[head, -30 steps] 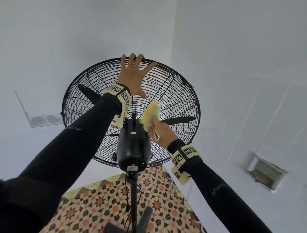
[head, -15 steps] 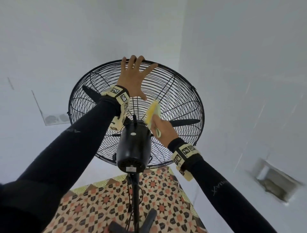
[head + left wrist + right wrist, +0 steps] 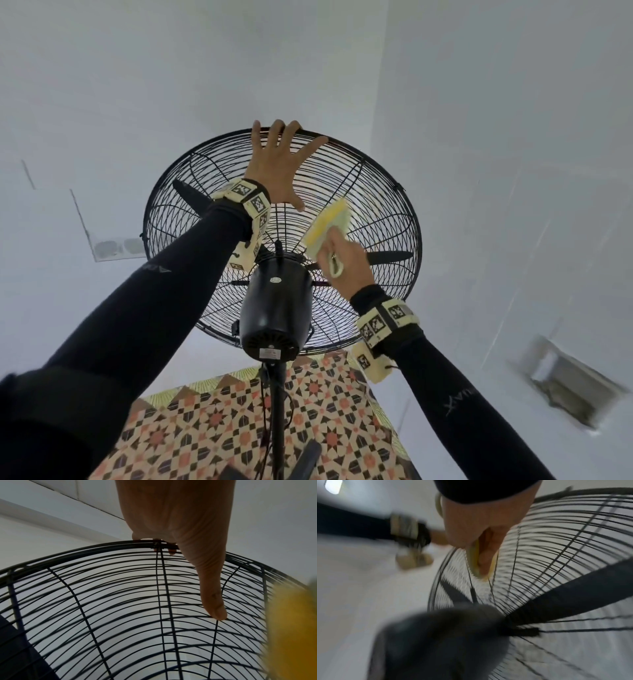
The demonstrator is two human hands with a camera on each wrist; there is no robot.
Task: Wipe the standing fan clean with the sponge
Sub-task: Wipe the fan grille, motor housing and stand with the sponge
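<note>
A black standing fan is seen from behind, its motor housing [image 3: 279,301] in front of a round wire cage [image 3: 407,219]. My left hand [image 3: 279,164] lies spread on the top of the cage, fingertips hooked over the rim and thumb [image 3: 212,595] flat on the wires [image 3: 85,615]. To the right of the motor, my right hand [image 3: 346,270] grips a yellow sponge [image 3: 329,226] and presses it against the rear grille. The right wrist view is blurred but shows my fingers [image 3: 484,553] on the sponge [image 3: 473,559], above a dark blade [image 3: 573,601]. The sponge [image 3: 291,628] appears as a yellow blur beside the left hand.
The fan pole [image 3: 279,411] with its hanging cord stands on a patterned mat [image 3: 191,428]. White walls meet in a corner behind the fan. A recessed box [image 3: 575,387] sits low in the right wall and a patched panel [image 3: 109,245] in the left wall.
My right hand has slid the sponge up and outward along the grille, away from the motor. The left hand has stayed on the top rim.
</note>
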